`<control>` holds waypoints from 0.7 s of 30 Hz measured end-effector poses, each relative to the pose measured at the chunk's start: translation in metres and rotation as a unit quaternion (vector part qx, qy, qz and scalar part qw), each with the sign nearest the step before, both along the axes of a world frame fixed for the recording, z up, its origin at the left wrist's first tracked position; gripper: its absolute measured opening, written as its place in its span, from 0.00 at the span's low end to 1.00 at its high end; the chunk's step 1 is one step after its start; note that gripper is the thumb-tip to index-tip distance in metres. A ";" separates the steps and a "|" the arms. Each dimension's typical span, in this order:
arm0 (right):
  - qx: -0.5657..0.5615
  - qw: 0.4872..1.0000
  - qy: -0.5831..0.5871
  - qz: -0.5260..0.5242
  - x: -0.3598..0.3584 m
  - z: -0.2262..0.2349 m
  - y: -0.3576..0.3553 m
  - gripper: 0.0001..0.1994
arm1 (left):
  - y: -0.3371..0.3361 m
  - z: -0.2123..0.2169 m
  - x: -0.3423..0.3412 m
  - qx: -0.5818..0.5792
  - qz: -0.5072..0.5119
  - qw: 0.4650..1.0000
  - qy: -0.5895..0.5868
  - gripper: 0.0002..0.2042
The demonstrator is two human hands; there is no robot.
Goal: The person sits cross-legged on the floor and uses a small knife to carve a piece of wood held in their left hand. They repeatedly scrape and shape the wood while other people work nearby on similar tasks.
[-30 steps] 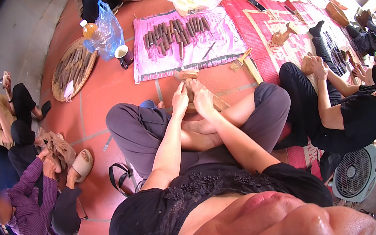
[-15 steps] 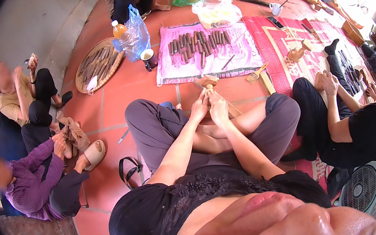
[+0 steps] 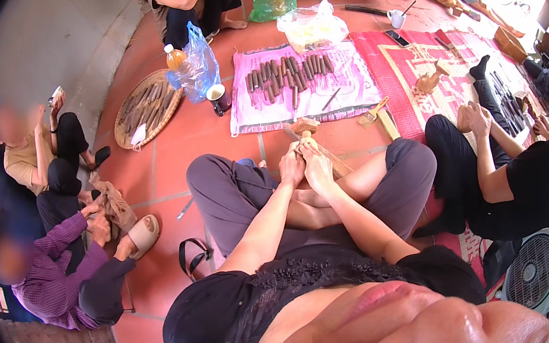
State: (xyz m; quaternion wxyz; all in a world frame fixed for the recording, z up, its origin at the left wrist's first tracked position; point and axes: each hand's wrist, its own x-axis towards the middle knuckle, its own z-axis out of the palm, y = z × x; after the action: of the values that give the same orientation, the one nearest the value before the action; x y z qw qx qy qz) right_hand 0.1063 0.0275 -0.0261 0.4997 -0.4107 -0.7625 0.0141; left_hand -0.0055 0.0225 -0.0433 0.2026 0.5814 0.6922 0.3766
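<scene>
Between my crossed legs, both hands are closed together around a small light-brown carved wooden piece (image 3: 305,126). Its wide, darker top and narrow neck stick out beyond my fingertips, while its lower part is hidden. My left hand (image 3: 291,167) presses in from the left and my right hand (image 3: 318,168) from the right, thumbs close together. Whether a small tool is also in my fingers cannot be made out. A flat wooden strip (image 3: 339,164) lies slanting just beyond and to the right of my hands.
Ahead, dark-handled carving tools (image 3: 286,76) lie on a pink sheet (image 3: 239,117). More fill a round woven tray (image 3: 122,131). A brush (image 3: 373,112), dark mug (image 3: 219,100) and blue plastic bag (image 3: 198,74) stand about. People sit on both sides; a fan (image 3: 537,272) is at lower right.
The view has shifted slightly, so things ahead appear a little lower. Both hands keep their hold on the wooden piece, with only a slight shift in its position.
</scene>
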 end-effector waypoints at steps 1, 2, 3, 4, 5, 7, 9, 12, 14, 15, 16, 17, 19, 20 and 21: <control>-0.098 0.995 -0.020 -0.022 0.005 0.002 0.012 0.11 | 0.004 0.003 0.005 -0.004 0.007 1.000 0.000 0.14; -0.202 0.978 -0.038 -0.047 0.011 0.006 0.030 0.11 | 0.006 0.006 0.009 -0.014 0.013 1.000 0.003 0.14; -0.304 0.949 -0.052 -0.072 0.018 0.006 0.041 0.11 | 0.008 0.007 0.013 -0.024 0.016 1.000 0.007 0.14; -0.270 0.960 -0.039 -0.066 0.018 0.004 0.040 0.10 | 0.005 0.004 0.012 0.003 0.020 1.000 0.020 0.14; -0.269 0.963 -0.016 -0.025 0.014 0.008 0.030 0.10 | 0.003 0.001 0.004 -0.013 0.022 0.999 0.024 0.15; -0.045 0.997 0.043 0.048 0.002 0.008 -0.012 0.11 | -0.010 -0.002 -0.007 -0.038 0.024 0.999 0.023 0.15; -0.147 0.987 0.048 0.042 0.006 0.021 0.007 0.13 | 0.002 0.005 -0.004 -0.021 0.023 0.999 0.015 0.16; -0.308 0.943 -0.066 -0.105 0.026 0.008 0.041 0.13 | 0.007 0.007 0.010 0.016 0.013 0.999 0.036 0.16; -0.286 0.953 -0.082 -0.053 0.020 0.014 0.015 0.12 | -0.006 0.002 0.000 -0.015 0.028 0.999 0.019 0.17; -0.253 0.964 -0.080 -0.022 0.017 0.020 -0.005 0.12 | -0.008 -0.001 -0.004 -0.009 0.041 0.999 0.007 0.17; -0.175 0.979 -0.101 0.011 0.017 0.018 -0.015 0.15 | -0.003 0.005 -0.004 -0.023 0.038 0.999 -0.013 0.17; -0.157 0.984 -0.080 0.017 0.012 0.013 -0.028 0.18 | -0.006 0.005 -0.003 -0.045 0.035 0.998 -0.032 0.16; -0.188 0.980 -0.057 0.040 0.010 0.021 -0.023 0.19 | -0.005 0.006 -0.001 -0.030 0.037 0.999 -0.011 0.16; -0.177 0.984 -0.022 0.021 0.015 0.013 -0.005 0.19 | -0.002 0.014 0.008 -0.031 0.027 0.999 0.009 0.16; -0.167 0.986 0.014 0.003 0.019 0.004 0.015 0.18 | 0.000 0.018 0.015 -0.032 0.018 0.999 0.032 0.16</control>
State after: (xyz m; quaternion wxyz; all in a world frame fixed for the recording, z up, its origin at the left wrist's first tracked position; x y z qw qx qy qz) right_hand 0.1249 0.0429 -0.0217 0.4347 -0.4858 -0.7436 0.1490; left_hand 0.0097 0.0228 -0.0248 0.1921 0.5742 0.7201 0.3389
